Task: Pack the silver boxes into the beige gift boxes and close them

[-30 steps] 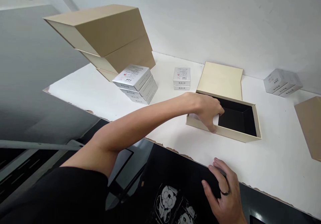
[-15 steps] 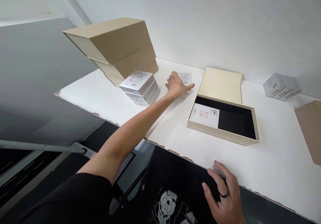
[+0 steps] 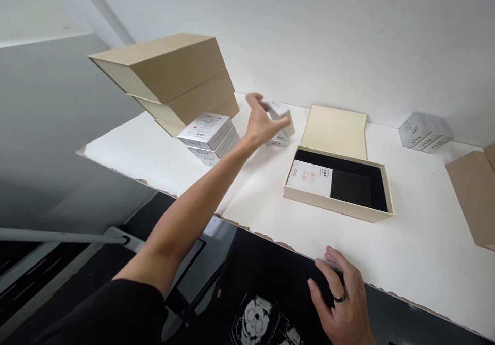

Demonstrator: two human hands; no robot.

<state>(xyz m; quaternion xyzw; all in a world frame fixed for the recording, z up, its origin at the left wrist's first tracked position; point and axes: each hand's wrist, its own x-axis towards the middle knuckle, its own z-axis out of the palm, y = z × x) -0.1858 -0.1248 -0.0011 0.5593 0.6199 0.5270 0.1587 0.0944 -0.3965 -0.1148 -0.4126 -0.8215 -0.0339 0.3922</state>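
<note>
left hand (image 3: 261,123) gripping small pale box (image 3: 279,109), right hand (image 3: 345,302) unclenched at edge of table (image 3: 421,231)

- Looked from the head, above and behind the left hand (image 3: 261,123) and the right hand (image 3: 344,304).
- Faced forward and down, over the white table (image 3: 417,221), toward the wall (image 3: 328,40) beyond the left hand.
- Sat nearer the right hand, farther from the left.
- Caught both in one view.

Place: probably a packing workspace, kind unclear
Centre: white board table (image 3: 421,231) with chipped brown edge
Upper left: stacked tan oblong cardboard boxes (image 3: 181,71)
Right of centre: open cream cardboard box (image 3: 340,206)
</note>
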